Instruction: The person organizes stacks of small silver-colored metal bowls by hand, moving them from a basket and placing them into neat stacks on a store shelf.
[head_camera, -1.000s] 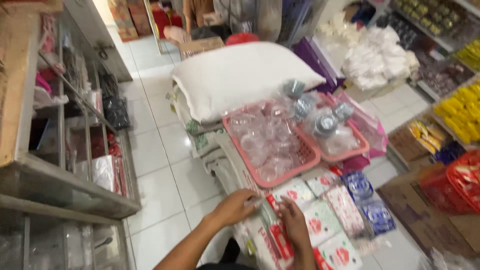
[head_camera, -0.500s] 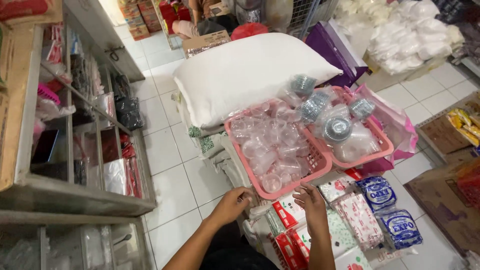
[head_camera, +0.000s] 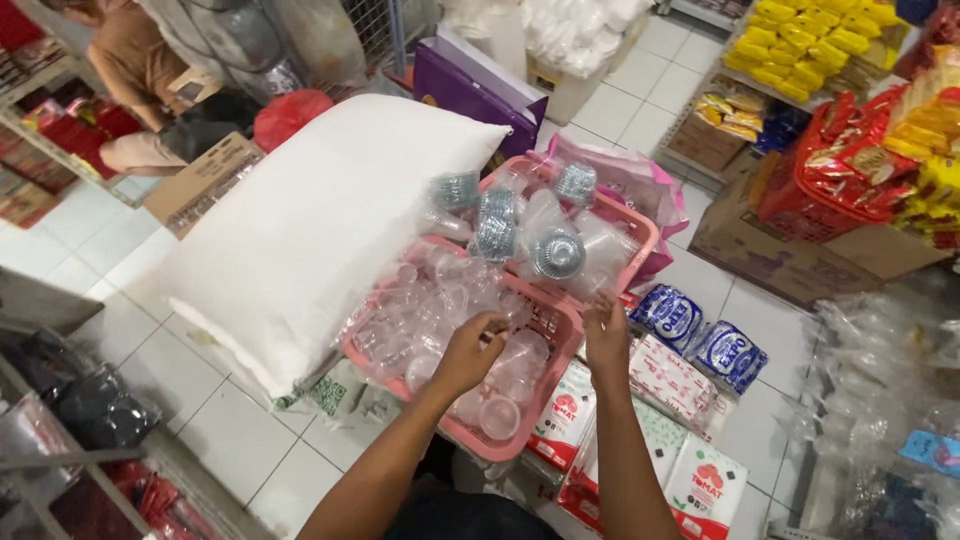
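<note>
**Both hands at the near pink basket of clear plastic cups**

L hand (head_camera: 470, 350) reaches into the near pink basket (head_camera: 520, 440), fingers curled down among the clear plastic cups (head_camera: 430, 310) that fill it; looks like it's pinching a cup or a cup bag, but can't tell which one. R hand (head_camera: 607, 335) sits at the basket's far right corner, fingers bent over the rim area, touching the clear wrap there; whether it's actually gripping the rim or just the plastic, can't tell. Both forearms come up from the bottom edge of the view.

Basket rests tilted on stacked goods, not on the floor. Just behind it, touching or nearly so, a 2nd pink basket (head_camera: 640, 232) holds bagged stacks of silvery foil cups (head_camera: 557, 252) & more clear plastic. A big white sack (head_camera: 320, 220) lies to the left, its edge against the near basket. Right of the hands: blue-and-white packets (head_camera: 700, 330), w/ red-and-white packets (head_camera: 700, 490) below, beside the R forearm. A purple box (head_camera: 480, 95) stands behind the sack, a pink plastic bag (head_camera: 640, 180) behind the 2nd basket.

Further off: cardboard box (head_camera: 800, 255) at right w/ red snack bags (head_camera: 850, 160) over it, yellow packs (head_camera: 810, 50) at top right. Another person in a brown top (head_camera: 135, 70) crouches top left. White tile floor (head_camera: 240, 440) at lower left, next to a shelf unit (head_camera: 60, 450)
</note>
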